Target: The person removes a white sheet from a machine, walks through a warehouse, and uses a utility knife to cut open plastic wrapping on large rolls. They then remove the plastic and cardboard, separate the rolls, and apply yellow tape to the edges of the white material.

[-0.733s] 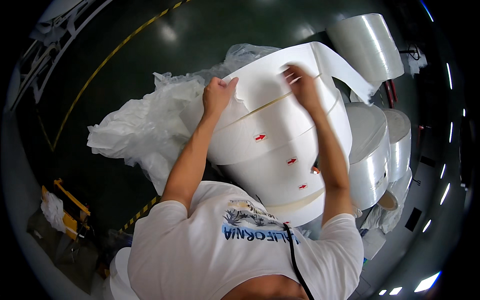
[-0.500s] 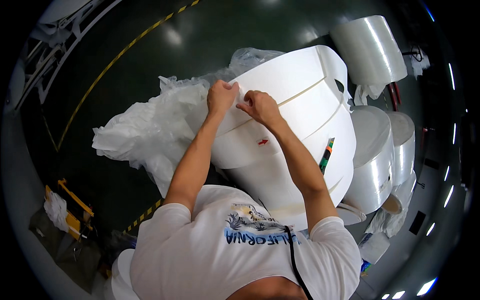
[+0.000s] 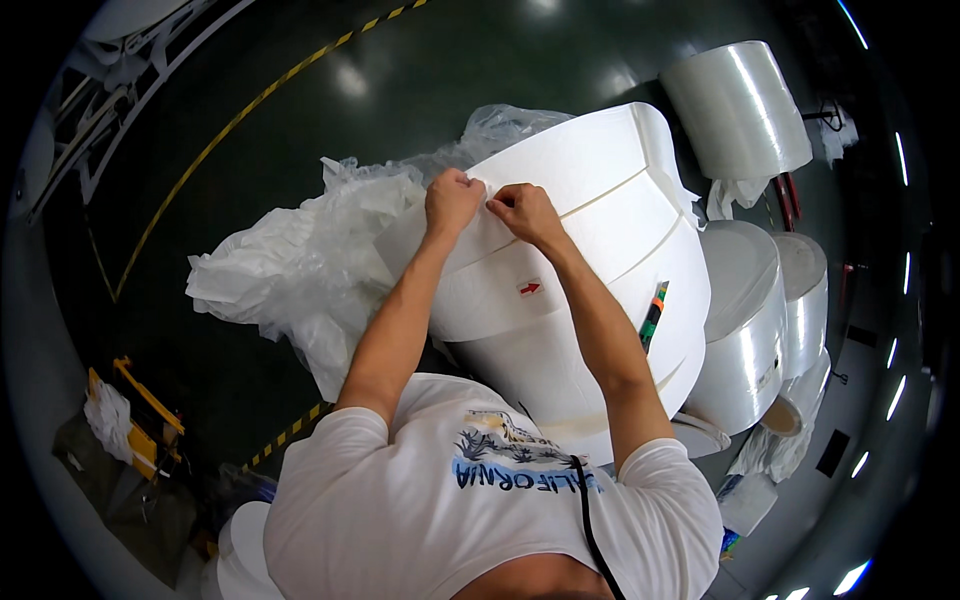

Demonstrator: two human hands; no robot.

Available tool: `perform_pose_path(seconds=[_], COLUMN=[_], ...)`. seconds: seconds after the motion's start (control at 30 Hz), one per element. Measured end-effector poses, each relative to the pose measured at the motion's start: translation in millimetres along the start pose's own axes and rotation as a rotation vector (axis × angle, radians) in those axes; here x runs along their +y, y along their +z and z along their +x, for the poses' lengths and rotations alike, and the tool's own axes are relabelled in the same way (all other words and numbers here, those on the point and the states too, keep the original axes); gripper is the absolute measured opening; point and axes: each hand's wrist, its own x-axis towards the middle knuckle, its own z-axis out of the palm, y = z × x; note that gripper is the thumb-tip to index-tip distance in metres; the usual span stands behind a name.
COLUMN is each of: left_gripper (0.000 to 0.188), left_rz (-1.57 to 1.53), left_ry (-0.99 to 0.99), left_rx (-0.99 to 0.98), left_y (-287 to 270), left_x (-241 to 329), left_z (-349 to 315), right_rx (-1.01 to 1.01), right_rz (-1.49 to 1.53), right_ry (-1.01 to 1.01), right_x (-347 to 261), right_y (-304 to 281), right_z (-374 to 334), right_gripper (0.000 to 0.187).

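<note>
Both my hands work close together over the far left part of a large white roll [image 3: 585, 235]. My left hand [image 3: 454, 208] is closed, with its fingertips pinched at the roll's surface. Just right of it, my right hand [image 3: 528, 213] is also closed, thumb against fingers. Whatever they pinch is too small or too hidden to make out. A label with a red arrow [image 3: 529, 288] is stuck on the roll, below my hands. On the roll to the right of my right forearm lies a utility knife [image 3: 654, 317] with a green and orange handle.
Crumpled translucent plastic film [image 3: 310, 250] spreads left of the roll. Film-wrapped rolls [image 3: 740, 110] stand at the far right, with more wrapped rolls [image 3: 740, 300] nearer. Yellow-black tape [image 3: 215, 140] marks the dark floor. A yellow metal frame [image 3: 150, 420] stands at the lower left.
My left hand has shifted slightly right, and the two hands stay close at the same part of the roll. My right hand's fingers look more tightly closed. The whole view has shifted slightly.
</note>
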Motion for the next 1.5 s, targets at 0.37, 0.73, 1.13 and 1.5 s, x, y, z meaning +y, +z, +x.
perform_pose_path(seconds=[0.37, 0.73, 1.13, 1.5], left_gripper=[0.009, 0.039, 0.037, 0.036], left_rz=[-0.666, 0.617, 0.581, 0.358], left_ry=[-0.285, -0.722, -1.154, -0.256], left_rx=[-0.227, 0.091, 0.423, 0.199], left_y=[-181.5, -292.6, -363.7, -241.6], left_x=[-177.9, -366.4, -372.6, -343.3], left_z=[-60.2, -167.1, -237.1, -138.1], right_rx=[0.012, -0.113, 0.105, 0.272], right_rz=[-0.064, -0.060, -0.231, -0.327], right_ry=[-0.046, 0.059, 0.192, 0.118], right_x=[6.9, 69.0, 159.1, 181.9], right_y=[-14.6, -102.5, -199.3, -211.6], right_z=[1.0, 49.9, 79.4, 98.4], right_gripper=[0.024, 0.025, 0.032, 0.035])
